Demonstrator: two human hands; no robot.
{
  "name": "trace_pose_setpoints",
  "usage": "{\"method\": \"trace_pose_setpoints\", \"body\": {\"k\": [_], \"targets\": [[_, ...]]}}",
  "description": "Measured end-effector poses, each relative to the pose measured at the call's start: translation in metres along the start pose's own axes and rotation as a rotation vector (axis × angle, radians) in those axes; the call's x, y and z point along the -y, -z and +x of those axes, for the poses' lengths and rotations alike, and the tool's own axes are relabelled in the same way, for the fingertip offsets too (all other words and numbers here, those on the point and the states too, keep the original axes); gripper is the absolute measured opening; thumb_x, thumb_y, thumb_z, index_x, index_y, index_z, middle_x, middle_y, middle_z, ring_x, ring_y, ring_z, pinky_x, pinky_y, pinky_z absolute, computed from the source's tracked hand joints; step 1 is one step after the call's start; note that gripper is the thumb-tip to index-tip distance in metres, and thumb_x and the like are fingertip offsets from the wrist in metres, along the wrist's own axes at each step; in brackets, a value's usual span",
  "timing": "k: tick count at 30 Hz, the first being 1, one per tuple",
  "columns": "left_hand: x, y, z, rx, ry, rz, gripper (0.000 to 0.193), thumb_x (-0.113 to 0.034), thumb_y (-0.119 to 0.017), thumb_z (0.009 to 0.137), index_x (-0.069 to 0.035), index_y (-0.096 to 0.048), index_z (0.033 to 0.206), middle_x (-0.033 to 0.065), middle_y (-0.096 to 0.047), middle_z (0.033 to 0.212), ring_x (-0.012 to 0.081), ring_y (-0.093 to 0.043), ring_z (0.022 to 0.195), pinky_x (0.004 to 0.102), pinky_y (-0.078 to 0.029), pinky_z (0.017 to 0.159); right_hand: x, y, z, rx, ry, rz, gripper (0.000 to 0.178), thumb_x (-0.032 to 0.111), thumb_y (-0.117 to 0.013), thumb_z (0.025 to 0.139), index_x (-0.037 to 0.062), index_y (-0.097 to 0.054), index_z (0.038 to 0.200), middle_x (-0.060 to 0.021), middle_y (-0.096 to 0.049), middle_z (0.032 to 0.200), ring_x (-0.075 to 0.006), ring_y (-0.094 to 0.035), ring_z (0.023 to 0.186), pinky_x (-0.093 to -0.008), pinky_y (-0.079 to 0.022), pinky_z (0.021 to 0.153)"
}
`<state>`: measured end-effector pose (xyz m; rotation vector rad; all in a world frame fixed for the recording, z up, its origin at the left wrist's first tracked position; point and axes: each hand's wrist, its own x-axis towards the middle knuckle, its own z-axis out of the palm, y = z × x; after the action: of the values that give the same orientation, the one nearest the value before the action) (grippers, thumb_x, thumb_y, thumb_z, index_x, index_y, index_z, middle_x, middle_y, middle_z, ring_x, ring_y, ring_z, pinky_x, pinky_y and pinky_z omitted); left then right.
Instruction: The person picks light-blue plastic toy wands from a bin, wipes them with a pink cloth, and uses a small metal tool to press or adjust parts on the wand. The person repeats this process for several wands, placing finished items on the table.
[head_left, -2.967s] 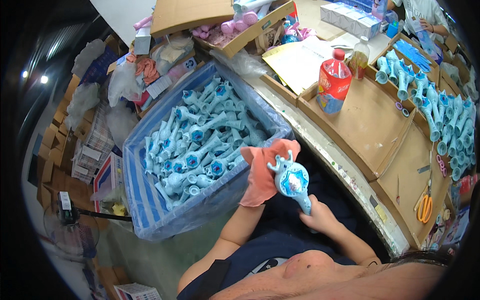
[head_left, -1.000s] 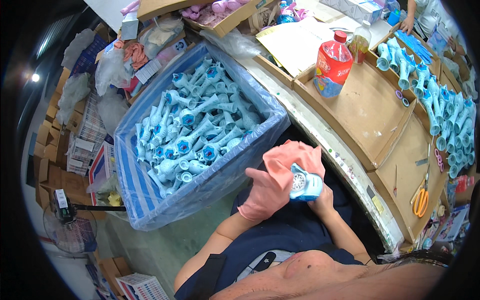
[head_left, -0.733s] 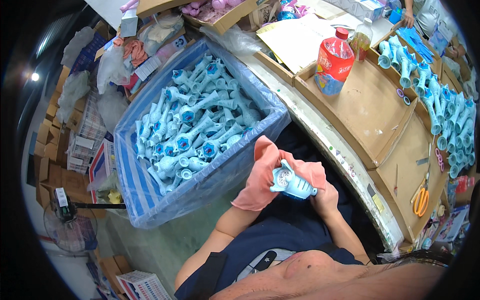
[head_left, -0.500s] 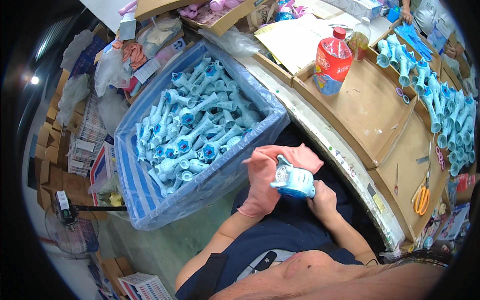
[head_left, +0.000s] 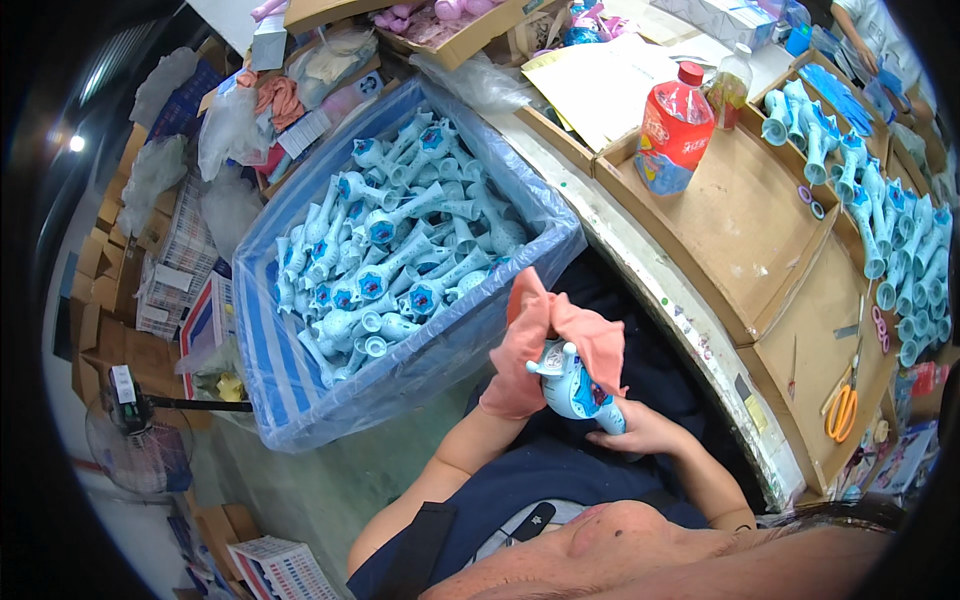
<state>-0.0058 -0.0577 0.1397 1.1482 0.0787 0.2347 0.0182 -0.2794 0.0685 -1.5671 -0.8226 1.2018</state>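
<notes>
A coral cloth (head_left: 522, 345) is draped over my left hand (head_left: 510, 400), hiding its fingers; the cloth is bunched against a light-blue plastic toy wand (head_left: 570, 388). My right hand (head_left: 648, 430) is closed round the wand's narrow handle end. The wand's rounded head bears a darker blue star-shaped piece and faces up and left, in front of my lap. Many similar light-blue wands (head_left: 400, 255) lie heaped in a blue-striped bin (head_left: 420, 395) lined with clear plastic, to the left.
On the right, a curved bench carries shallow cardboard trays (head_left: 720, 235), a red-labelled bottle (head_left: 675, 130), orange-handled scissors (head_left: 842, 410) and rows of light-blue wands (head_left: 905, 250). A fan (head_left: 140, 440) stands at left. Another person's arm (head_left: 857, 38) shows at top right.
The wand has turned, bringing its blue star face into view, and tilted with its handle lower. The cloth has shifted round beside the wand's head, and my right hand has dropped slightly.
</notes>
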Motion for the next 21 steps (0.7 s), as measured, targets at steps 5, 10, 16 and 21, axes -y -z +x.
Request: {"method": "trace_pose_setpoints", "body": {"k": [5, 10, 16, 21], "targets": [[-0.016, -0.011, 0.005, 0.071, -0.114, 0.01, 0.055, -0.044, -0.025, 0.114, 0.0, -0.057, 0.114, 0.0119, -0.068, 0.105, 0.0186, -0.065, 0.097, 0.036, -0.05, 0.094, 0.002, -0.01, 0.0, -0.085, 0.021, 0.071, 0.047, 0.019, -0.077, 0.09, 0.0055, -0.058, 0.13, -0.0142, -0.071, 0.111, -0.0232, -0.068, 0.102, -0.0364, -0.052, 0.093], [-0.018, -0.015, 0.004, -0.072, -0.186, 0.36, 0.054, -0.043, -0.026, 0.114, 0.0, -0.058, 0.108, 0.0129, -0.066, 0.095, 0.0215, -0.064, 0.087, 0.0373, -0.051, 0.089, 0.003, -0.007, 0.0, -0.104, 0.113, 0.006, 0.047, 0.02, -0.077, 0.089, 0.0047, -0.058, 0.129, -0.017, -0.072, 0.11, -0.0282, -0.07, 0.101, -0.0385, -0.053, 0.091], [-0.02, -0.019, 0.008, 0.133, 0.08, -0.234, 0.087, -0.066, -0.007, 0.106, -0.002, -0.058, 0.076, 0.0113, -0.058, 0.069, 0.0256, -0.06, 0.073, 0.0379, -0.052, 0.076, 0.006, -0.008, -0.003, -0.177, 0.071, -0.106, 0.042, 0.023, -0.077, 0.088, 0.0035, -0.059, 0.121, -0.0218, -0.071, 0.104, -0.0371, -0.071, 0.098, -0.0414, -0.054, 0.086], [-0.036, -0.019, 0.021, 0.041, 0.084, -0.069, 0.102, -0.079, -0.01, 0.099, 0.005, -0.067, 0.089, 0.012, -0.067, 0.086, 0.0192, -0.06, 0.079, 0.0313, -0.051, 0.078, 0.007, -0.021, 0.003, -0.554, -0.094, -0.46, 0.031, 0.021, -0.076, 0.087, 0.0051, -0.059, 0.107, -0.0199, -0.071, 0.095, -0.0409, -0.07, 0.087, -0.0478, -0.056, 0.076]]}}
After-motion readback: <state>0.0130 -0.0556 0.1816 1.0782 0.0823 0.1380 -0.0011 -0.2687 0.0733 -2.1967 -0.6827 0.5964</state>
